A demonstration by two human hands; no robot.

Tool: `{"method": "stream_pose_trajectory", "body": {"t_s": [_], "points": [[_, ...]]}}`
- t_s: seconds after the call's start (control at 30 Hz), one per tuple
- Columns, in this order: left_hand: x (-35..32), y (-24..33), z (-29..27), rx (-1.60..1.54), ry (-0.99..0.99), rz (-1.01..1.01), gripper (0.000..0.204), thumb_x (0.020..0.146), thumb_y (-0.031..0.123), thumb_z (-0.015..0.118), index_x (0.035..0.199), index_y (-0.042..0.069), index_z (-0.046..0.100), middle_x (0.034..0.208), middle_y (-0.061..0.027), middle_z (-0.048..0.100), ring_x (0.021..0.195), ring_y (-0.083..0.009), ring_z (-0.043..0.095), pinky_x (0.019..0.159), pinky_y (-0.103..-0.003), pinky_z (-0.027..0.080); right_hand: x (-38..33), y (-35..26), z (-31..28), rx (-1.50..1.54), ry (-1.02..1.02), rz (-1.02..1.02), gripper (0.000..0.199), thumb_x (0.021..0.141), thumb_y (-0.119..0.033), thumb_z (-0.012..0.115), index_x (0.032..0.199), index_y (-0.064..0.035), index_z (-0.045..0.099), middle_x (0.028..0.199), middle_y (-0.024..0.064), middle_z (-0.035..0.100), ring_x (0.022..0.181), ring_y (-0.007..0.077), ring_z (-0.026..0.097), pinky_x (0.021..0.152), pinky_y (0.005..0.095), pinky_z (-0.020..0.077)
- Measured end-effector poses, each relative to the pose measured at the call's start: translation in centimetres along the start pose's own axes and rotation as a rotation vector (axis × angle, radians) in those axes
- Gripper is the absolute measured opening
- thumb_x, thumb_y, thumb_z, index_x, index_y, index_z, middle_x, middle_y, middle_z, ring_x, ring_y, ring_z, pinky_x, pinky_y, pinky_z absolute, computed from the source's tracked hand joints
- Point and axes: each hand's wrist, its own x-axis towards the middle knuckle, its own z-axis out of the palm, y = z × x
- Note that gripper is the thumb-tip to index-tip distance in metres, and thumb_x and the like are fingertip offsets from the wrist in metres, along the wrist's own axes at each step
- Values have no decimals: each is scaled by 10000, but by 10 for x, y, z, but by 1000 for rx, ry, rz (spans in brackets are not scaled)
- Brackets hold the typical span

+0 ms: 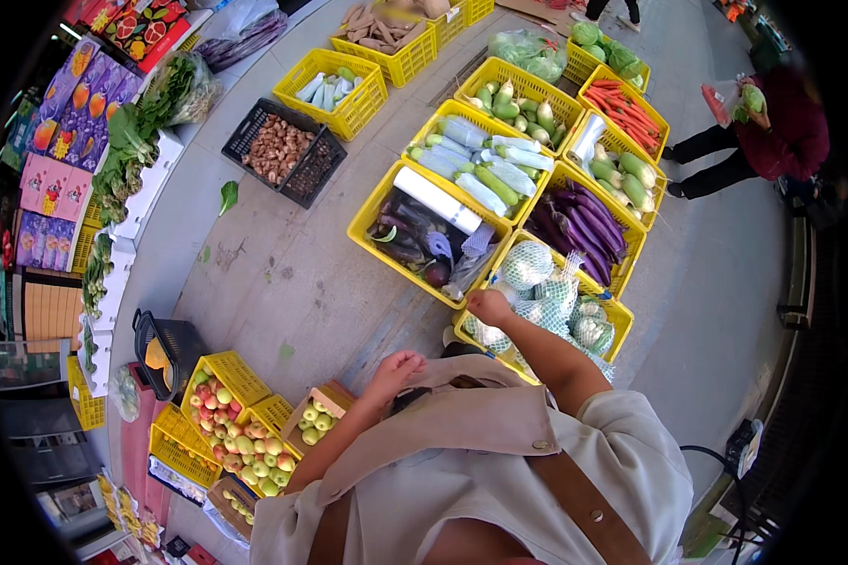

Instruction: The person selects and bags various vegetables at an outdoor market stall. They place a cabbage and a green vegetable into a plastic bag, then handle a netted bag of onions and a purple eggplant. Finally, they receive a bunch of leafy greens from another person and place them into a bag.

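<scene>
My left hand (pixel 398 373) is held in front of my waist, its fingers curled in, with nothing showing in them. My right hand (pixel 490 307) makes a loose fist above the near corner between two yellow crates, and no object shows in it. Under my right forearm is a yellow crate (pixel 622 325) of pale round cabbages (pixel 528 266) in white foam nets. Ahead of my right hand stands a yellow crate (pixel 356 231) with dark eggplants (pixel 400 240) and a white plastic roll (pixel 438 200). Whether the right hand touches a crate, I cannot tell.
Purple eggplants (pixel 589 226), wrapped zucchini (pixel 490 184) and carrots (pixel 622 111) fill crates farther off. A black crate (pixel 316 174) of brown roots stands ahead. Apples (pixel 245 438) are at the left. A person (pixel 787 132) holding a green vegetable stands at the right.
</scene>
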Motion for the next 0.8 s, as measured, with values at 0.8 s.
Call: {"method": "stream_pose_trajectory", "body": {"t_s": [0.8], "points": [[291, -7, -231, 907, -156, 185, 194, 765, 192, 453, 707, 23, 526, 712, -164, 531, 681, -323, 512, 589, -401, 399, 394, 22, 89, -186, 148, 329, 416, 598, -177, 620, 963, -14, 506, 919, 150, 539, 869, 304, 497, 775, 362, 400]]}}
